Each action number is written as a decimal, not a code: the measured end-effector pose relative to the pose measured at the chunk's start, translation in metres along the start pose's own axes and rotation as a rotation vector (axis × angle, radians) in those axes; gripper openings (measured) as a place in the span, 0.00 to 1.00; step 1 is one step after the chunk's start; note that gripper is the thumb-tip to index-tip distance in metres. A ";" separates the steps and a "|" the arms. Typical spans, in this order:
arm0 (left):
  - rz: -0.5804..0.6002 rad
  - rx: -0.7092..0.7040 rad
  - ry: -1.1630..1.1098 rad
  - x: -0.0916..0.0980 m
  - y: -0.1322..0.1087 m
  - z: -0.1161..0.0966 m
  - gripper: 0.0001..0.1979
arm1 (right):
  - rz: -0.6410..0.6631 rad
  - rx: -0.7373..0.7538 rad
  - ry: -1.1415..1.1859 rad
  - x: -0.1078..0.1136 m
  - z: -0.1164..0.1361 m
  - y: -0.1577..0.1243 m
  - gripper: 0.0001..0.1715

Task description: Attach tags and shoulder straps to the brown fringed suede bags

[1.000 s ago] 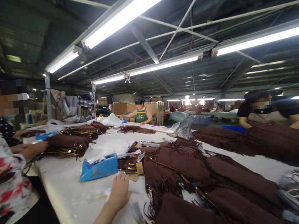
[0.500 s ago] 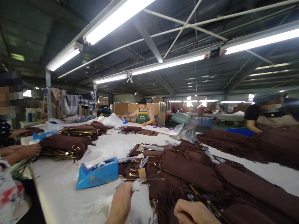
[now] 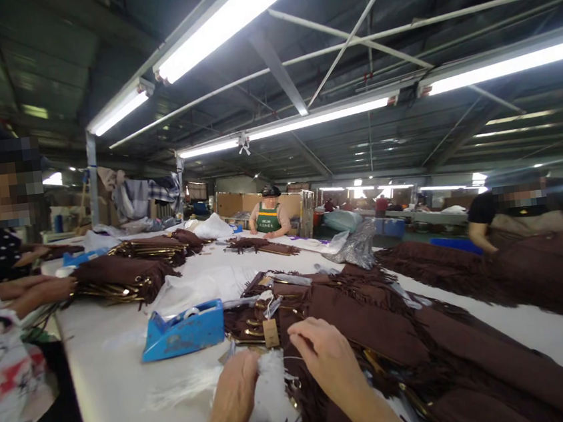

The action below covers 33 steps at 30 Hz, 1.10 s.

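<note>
From where I stand, the left hand [image 3: 236, 389] is closed around a bunch of white strings [image 3: 271, 365] above the tabletop [image 3: 109, 390], near a blue tape dispenser [image 3: 183, 332]. The right hand [image 3: 324, 354] curls its fingers over brown fringed bags [image 3: 358, 317]; whether it pinches a string, I can't tell.

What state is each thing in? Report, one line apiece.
Left grip: closed on white strands
Right grip: fingers curled, any hold unclear
White strands: loose, splayed
Blue tape dispenser: upright, white roll fitted
Paper tag: facing the camera
Brown fringed pieces: piled, overlapping
Clear plastic bag: crumpled
Tube lights: lit
</note>
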<state>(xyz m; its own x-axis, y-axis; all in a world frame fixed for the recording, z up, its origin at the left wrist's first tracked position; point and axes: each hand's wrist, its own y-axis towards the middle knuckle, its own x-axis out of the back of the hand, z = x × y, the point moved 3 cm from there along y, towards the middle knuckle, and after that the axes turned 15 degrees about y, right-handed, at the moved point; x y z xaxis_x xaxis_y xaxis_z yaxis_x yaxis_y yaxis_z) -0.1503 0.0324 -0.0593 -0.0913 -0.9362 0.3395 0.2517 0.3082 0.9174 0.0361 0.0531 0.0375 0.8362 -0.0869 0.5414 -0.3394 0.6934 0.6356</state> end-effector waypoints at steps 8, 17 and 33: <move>0.087 0.015 -0.058 -0.002 -0.001 0.001 0.18 | 0.193 -0.181 -0.097 -0.025 -0.019 -0.006 0.14; 0.237 0.011 -0.097 -0.014 -0.017 0.003 0.18 | 0.278 -0.136 -0.028 -0.020 -0.014 -0.007 0.13; 0.495 0.124 0.207 -0.044 -0.032 0.043 0.17 | -0.136 -0.462 -0.080 0.131 -0.092 -0.083 0.15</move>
<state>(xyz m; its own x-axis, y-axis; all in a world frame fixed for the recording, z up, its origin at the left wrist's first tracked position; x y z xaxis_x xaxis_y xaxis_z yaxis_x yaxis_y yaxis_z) -0.1960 0.0708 -0.0949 0.2032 -0.6843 0.7003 0.0997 0.7260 0.6804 0.2134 0.0493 0.0049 0.8181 -0.2404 0.5224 0.0119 0.9154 0.4025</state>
